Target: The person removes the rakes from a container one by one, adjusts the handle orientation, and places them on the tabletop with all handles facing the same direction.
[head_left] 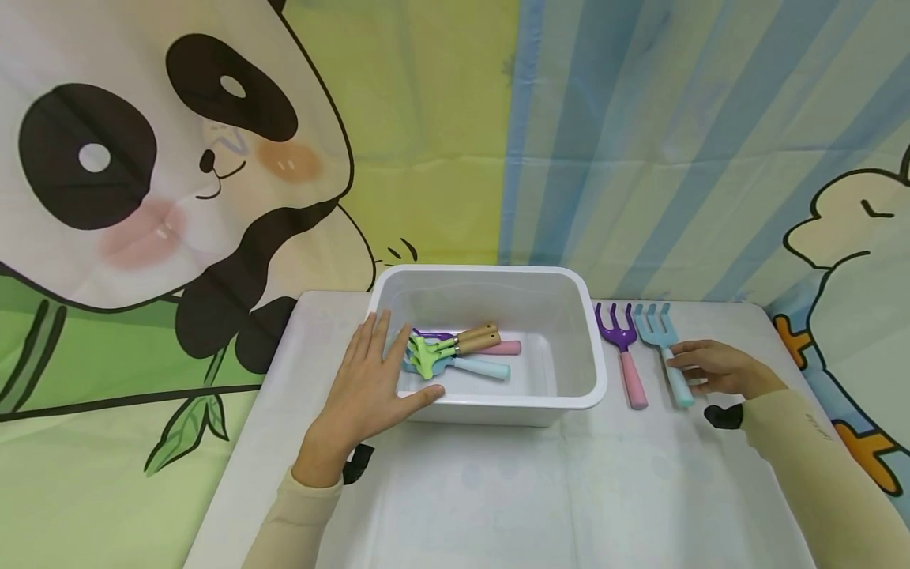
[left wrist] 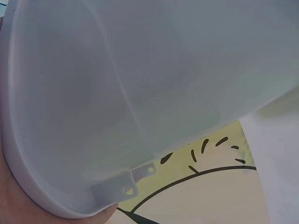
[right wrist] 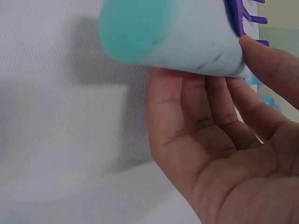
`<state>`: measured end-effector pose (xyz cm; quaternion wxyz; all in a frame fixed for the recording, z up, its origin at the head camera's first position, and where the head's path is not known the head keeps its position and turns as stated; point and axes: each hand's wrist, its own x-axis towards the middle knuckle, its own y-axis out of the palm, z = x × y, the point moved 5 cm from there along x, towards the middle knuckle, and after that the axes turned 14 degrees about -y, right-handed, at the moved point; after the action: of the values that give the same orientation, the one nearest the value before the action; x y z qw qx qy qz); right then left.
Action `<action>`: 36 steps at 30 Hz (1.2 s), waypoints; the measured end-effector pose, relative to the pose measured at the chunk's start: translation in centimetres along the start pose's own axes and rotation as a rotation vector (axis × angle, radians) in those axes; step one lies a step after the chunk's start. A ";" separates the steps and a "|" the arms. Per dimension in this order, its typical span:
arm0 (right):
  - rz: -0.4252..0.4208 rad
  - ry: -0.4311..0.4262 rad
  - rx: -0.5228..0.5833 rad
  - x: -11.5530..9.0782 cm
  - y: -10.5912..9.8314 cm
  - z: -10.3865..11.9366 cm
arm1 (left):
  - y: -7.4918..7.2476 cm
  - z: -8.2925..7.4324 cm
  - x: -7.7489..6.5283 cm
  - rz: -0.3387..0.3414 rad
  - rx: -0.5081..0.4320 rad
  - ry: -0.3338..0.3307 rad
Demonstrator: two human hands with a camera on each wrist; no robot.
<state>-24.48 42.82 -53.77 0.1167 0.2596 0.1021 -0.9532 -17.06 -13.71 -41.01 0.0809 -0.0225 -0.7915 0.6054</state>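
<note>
My left hand [head_left: 366,387] rests on the left end of the white plastic bin [head_left: 498,411], its fingers straight and its thumb along the front rim. The left wrist view shows the bin's outer wall [left wrist: 154,84] from close up. At the right, my right hand [head_left: 721,368] pinches the pale blue handle of a light blue garden fork [head_left: 678,379], thumb on one side and fingers on the other. The handle's teal end [right wrist: 135,30] points toward the wrist camera. Just left of it lies a purple garden fork with a pink handle [head_left: 632,379].
Inside the bin lie several small garden tools, among them green ones with wooden handles [head_left: 478,341], one with a pink handle [head_left: 508,348] and one with a pale blue handle [head_left: 483,368]. A white cloth [head_left: 498,498] covers the table. Printed curtains [head_left: 434,142] hang behind it.
</note>
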 end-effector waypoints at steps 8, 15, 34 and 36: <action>-0.008 0.008 -0.092 0.5 0.2 0.4 | 0.0 0.0 0.0 -0.003 0.002 0.002; 0.002 0.013 -0.142 0.3 0.5 1.0 | 0.0 -0.1 -0.1 -0.003 -0.002 0.002; 0.023 -0.064 -0.285 -1.0 -0.3 4.6 | 0.0 0.0 -0.1 -0.003 -0.003 0.001; 0.032 -0.092 -0.306 -1.1 -0.3 5.5 | -0.1 0.0 -0.1 -0.002 -0.005 0.001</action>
<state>-26.20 41.87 -48.50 0.1746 0.1964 0.2366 -0.9354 -16.98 -13.73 -40.97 0.0820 -0.0224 -0.7929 0.6034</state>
